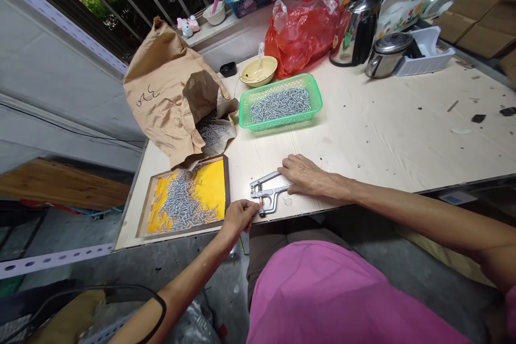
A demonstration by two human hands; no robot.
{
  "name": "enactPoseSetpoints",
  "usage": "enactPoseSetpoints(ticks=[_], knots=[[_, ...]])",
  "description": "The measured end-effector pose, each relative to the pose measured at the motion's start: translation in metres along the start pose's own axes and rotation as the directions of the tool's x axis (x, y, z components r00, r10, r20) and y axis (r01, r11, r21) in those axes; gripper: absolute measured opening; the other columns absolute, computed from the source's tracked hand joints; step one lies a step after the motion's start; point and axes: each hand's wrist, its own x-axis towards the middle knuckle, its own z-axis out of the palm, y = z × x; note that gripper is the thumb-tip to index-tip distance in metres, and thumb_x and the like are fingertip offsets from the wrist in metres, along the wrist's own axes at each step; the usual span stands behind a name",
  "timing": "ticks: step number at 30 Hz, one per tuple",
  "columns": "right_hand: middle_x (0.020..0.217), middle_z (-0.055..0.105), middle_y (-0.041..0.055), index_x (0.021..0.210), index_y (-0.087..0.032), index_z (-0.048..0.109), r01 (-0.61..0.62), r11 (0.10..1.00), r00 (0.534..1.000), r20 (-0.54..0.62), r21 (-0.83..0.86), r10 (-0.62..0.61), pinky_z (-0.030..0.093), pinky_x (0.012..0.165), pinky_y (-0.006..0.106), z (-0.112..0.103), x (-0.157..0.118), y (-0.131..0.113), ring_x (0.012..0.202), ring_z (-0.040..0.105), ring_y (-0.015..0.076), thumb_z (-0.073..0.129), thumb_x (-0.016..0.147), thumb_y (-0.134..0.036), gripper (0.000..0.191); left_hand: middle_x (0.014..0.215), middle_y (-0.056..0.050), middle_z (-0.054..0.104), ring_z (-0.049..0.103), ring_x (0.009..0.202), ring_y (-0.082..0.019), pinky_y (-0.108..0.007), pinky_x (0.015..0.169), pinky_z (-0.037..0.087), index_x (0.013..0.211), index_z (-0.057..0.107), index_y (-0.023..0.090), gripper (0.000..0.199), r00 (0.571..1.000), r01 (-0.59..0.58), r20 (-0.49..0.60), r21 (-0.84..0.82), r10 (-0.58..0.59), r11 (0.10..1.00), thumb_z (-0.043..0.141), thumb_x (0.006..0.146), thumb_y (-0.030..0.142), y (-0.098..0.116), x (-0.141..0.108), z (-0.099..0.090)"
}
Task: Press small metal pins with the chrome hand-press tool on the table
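My right hand (305, 174) is closed around the handle ends of silver hand-press pliers (271, 191), which lie near the table's front edge. A coil spring shows between their arms, with a small red spot near the jaw. At that jaw, my left hand (241, 215) has its thumb and fingertips pinched together; what they hold is too small to make out. To the left of this hand, a shallow tray (227, 183) with a yellow lining contains a heap of small silver metal pins (183, 199). Behind the pliers, similar metal parts (282, 103) fill a green plastic basket (246, 118).
A large brown paper bag (161, 102) lies open at the back left, metal parts spilling at its mouth. Along the back are a yellow bowl (266, 72), a red plastic bag (300, 32), a steel kettle (357, 27) and a lidded steel pot (387, 59). Dark scraps (478, 118) dot the right side.
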Motion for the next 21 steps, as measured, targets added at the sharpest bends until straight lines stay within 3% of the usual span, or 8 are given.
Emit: enactPoseSetpoints(ticks=[1,3,5,8,11,14,17,21], knots=[[0.1,0.059,0.0117,0.097,-0.011,0.061,0.0,1.0,1.0,0.001,0.001,0.0,0.034,0.078,0.033,0.001,-0.001,-0.001,0.096,0.049,0.0248,0.073,0.075,-0.031,0.032,0.056,0.001,0.055,0.049,0.047,-0.011,-0.024,0.048,0.039,0.072,0.062,0.015,0.032,0.991,-0.1,-0.078,0.094,0.107,0.991,0.058,0.078,0.046,0.001,-0.002,0.001],[0.099,0.059,0.0114,0.096,-0.011,0.061,0.003,1.0,1.0,-0.008,-0.002,-0.003,0.034,0.078,0.033,0.005,-0.001,-0.004,0.095,0.049,0.0247,0.072,0.076,-0.029,0.029,0.075,-0.005,0.062,0.058,0.067,-0.015,-0.028,0.064,0.047,0.083,0.065,0.016,0.025,0.91,-0.326,-0.16,0.294,0.383,0.898,0.054,0.084,0.038,0.007,-0.004,0.004],[0.099,0.058,0.0114,0.097,-0.011,0.06,-0.004,1.0,1.0,-0.03,-0.008,0.003,0.035,0.079,0.034,0.01,-0.002,-0.006,0.095,0.049,0.025,0.071,0.077,-0.028,0.029,0.1,-0.009,0.064,0.059,0.093,-0.021,-0.034,0.082,0.047,0.099,0.065,0.017,0.024,0.786,-0.51,-0.117,0.432,0.607,0.744,0.055,0.085,0.033,0.017,0.0,0.01],[0.101,0.057,0.0127,0.104,-0.01,0.058,-0.013,1.0,0.998,-0.065,0.003,0.013,0.036,0.08,0.036,0.014,-0.006,-0.01,0.096,0.048,0.0257,0.07,0.077,-0.035,0.038,0.129,-0.013,0.052,0.046,0.12,-0.027,-0.044,0.098,0.041,0.126,0.05,0.018,0.047,0.658,-0.655,0.034,0.52,0.753,0.548,0.061,0.082,0.029,0.034,0.016,0.02],[0.106,0.056,0.0146,0.114,-0.008,0.053,-0.027,0.999,0.998,-0.054,0.041,0.029,0.038,0.082,0.037,0.01,-0.015,-0.008,0.099,0.047,0.0268,0.073,0.073,-0.041,0.056,0.132,-0.014,0.05,0.046,0.121,-0.027,-0.046,0.098,0.041,0.136,0.037,0.019,0.061,0.634,-0.703,0.19,0.546,0.749,0.456,0.063,0.081,0.028,0.046,0.031,0.024],[0.111,0.055,0.0153,0.118,-0.011,0.051,-0.102,0.993,0.995,-0.008,0.058,0.102,0.038,0.083,0.039,0.001,-0.024,-0.004,0.102,0.047,0.0288,0.078,0.066,-0.041,0.066,0.123,-0.013,0.055,0.05,0.113,-0.027,-0.043,0.094,0.043,0.135,0.036,0.018,0.065,0.634,-0.707,0.27,0.582,0.725,0.401,0.065,0.08,0.035,0.052,0.035,0.023],[0.108,0.056,0.0143,0.111,-0.011,0.056,-0.116,0.992,0.993,0.026,0.041,0.115,0.039,0.082,0.036,-0.006,-0.03,-0.002,0.099,0.049,0.0271,0.075,0.071,-0.037,0.051,0.119,-0.012,0.055,0.049,0.109,-0.027,-0.04,0.091,0.044,0.133,0.038,0.017,0.064,0.643,-0.673,0.288,0.655,0.71,0.344,0.065,0.079,0.039,0.058,0.032,0.023],[0.099,0.059,0.0124,0.096,-0.011,0.061,-0.105,0.994,0.994,0.025,0.019,0.104,0.039,0.079,0.033,-0.003,-0.027,-0.001,0.095,0.052,0.0241,0.069,0.079,-0.029,0.027,0.107,-0.009,0.057,0.05,0.102,-0.025,-0.036,0.082,0.046,0.121,0.049,0.017,0.042,0.631,-0.656,0.337,0.712,0.699,0.249,0.059,0.084,0.036,0.066,0.031,0.026]])
